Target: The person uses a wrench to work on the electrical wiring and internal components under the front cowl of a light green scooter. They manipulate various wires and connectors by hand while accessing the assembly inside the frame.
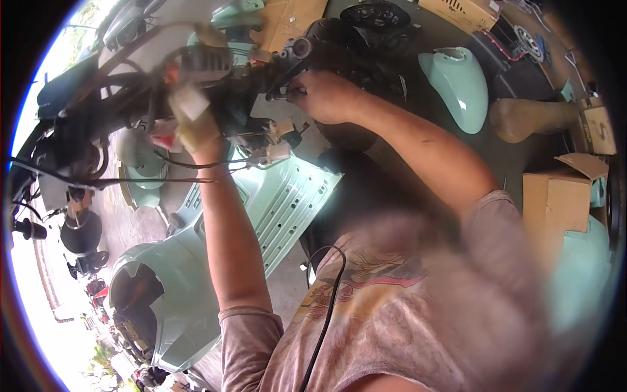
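My left hand (199, 134) reaches up into the dark frame of a scooter (241, 78), smeared by motion. A pale blocky piece (191, 103) shows at its fingers; whether they grip it I cannot tell. My right hand (323, 96) is closed at a black metal part of the frame, fingers curled inward; what they pinch is hidden. Just above it sits a round dark fitting (302, 48). Below and between my arms, pale connectors (279, 151) hang on wires. Thin dark cables (117, 179) run across my left forearm.
Mint-green body panels, one slotted (294, 202) and one large and curved (189, 297), lie below my left arm. A mint fender (460, 88) rests on the floor at the right, near a cardboard box (555, 209). A black wheel (375, 14) lies at the far side.
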A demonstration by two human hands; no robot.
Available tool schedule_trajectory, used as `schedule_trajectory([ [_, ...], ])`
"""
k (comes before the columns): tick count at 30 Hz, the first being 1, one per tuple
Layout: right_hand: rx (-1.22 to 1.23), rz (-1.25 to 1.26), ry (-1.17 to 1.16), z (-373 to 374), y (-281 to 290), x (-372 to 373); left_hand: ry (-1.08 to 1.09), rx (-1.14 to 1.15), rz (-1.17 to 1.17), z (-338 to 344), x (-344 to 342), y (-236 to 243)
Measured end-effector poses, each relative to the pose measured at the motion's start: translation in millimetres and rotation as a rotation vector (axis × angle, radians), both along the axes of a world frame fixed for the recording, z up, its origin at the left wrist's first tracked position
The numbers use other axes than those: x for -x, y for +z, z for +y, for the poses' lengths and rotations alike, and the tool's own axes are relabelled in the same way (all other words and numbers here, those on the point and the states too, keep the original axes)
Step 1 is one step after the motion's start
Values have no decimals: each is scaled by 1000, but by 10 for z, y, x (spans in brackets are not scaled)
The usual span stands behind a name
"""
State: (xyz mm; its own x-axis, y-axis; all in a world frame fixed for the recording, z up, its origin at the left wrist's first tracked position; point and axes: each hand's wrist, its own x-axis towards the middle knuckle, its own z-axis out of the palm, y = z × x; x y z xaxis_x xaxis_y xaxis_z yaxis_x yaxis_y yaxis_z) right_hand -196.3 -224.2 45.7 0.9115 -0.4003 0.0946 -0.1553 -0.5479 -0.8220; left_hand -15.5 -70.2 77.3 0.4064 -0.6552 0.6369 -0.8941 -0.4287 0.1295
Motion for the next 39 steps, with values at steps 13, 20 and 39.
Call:
schedule_trajectory([
  [13,-681,698,384,-430,313,-284,-395,526,793,-84,137,489],
  [20,-895,697,310,-341,158,-372,-351,572,669,-94,155,464],
  [39,-1019,402,-195,321,-60,-192,-275,655,661,49,219,566],
])
